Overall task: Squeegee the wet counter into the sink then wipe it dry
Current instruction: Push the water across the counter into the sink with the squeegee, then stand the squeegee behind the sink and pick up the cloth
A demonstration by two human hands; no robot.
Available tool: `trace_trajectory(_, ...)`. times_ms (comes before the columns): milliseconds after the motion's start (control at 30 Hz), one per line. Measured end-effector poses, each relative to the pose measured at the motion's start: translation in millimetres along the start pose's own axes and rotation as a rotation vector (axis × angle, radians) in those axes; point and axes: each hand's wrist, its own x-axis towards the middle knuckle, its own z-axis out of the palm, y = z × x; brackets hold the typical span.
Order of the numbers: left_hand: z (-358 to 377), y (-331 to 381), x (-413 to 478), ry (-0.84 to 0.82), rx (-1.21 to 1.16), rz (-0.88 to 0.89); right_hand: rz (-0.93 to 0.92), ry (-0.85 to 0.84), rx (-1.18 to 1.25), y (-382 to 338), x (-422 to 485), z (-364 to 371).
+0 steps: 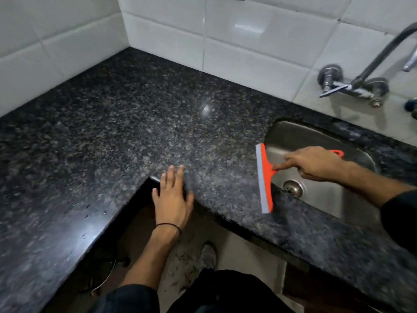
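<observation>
An orange squeegee (264,177) with a grey rubber blade stands at the left rim of the steel sink (320,195), blade along the counter edge. My right hand (316,163) grips its handle over the basin, index finger stretched along the handle toward the blade. The black speckled granite counter (140,123) forms an L around a corner; a few water drops sit near its front left edge. My left hand (172,197) rests flat, fingers spread, on the inner corner of the counter and holds nothing.
White tiled walls (248,41) close the counter at the back and left. A chrome wall tap (361,84) juts out above the sink at the right. The drain (293,188) shows in the basin. My foot (208,256) and the floor are below the counter edge.
</observation>
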Motion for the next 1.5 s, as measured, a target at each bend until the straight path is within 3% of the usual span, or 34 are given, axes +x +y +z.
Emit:
trace_trajectory(133,29.8,52.7,2.0,-0.245,0.055,0.228,0.177,-0.130,-0.024,31.6,-46.4,12.9)
trace_trajectory(267,44.1,76.4,5.0,-0.414,0.100,0.190,0.349,-0.063,0.175,26.8,-75.5,26.3)
trace_trajectory(500,35.0,68.3,21.0,-0.483,0.129,0.224,0.603,0.234,0.862,-3.7,-83.7,69.1)
trace_trajectory(633,26.2,78.4,28.6,-0.327,0.114,0.257,0.679,0.319,1.352,-16.5,-74.0,79.5)
trace_trajectory(867,26.8,135.5,52.1,-0.260,-0.050,0.265,0.857,0.441,2.147,6.8,-62.7,95.8)
trace_trajectory(967,36.7,179.9,70.1,-0.310,-0.105,0.341,0.824,0.380,2.442,36.4,-73.1,96.1)
trace_trajectory(1100,52.3,239.3,96.3,-0.304,-0.141,0.438,0.614,0.265,2.438,80.9,-88.8,101.8)
trace_trajectory(1200,59.2,284.0,115.8,-0.293,-0.136,0.492,0.478,0.308,2.373,110.3,-94.5,107.4)
trace_trajectory(1267,62.9,316.2,128.5,-0.285,-0.129,0.534,0.465,0.400,2.342,126.1,-97.5,112.1)
trace_trajectory(1367,69.2,363.3,146.0,-0.246,-0.111,0.626,0.585,0.653,2.171,146.1,-96.9,128.6)
trace_trajectory(1500,86.9,419.5,160.4,-0.197,-0.034,0.921,0.776,0.966,1.975,180.6,-95.2,156.3)
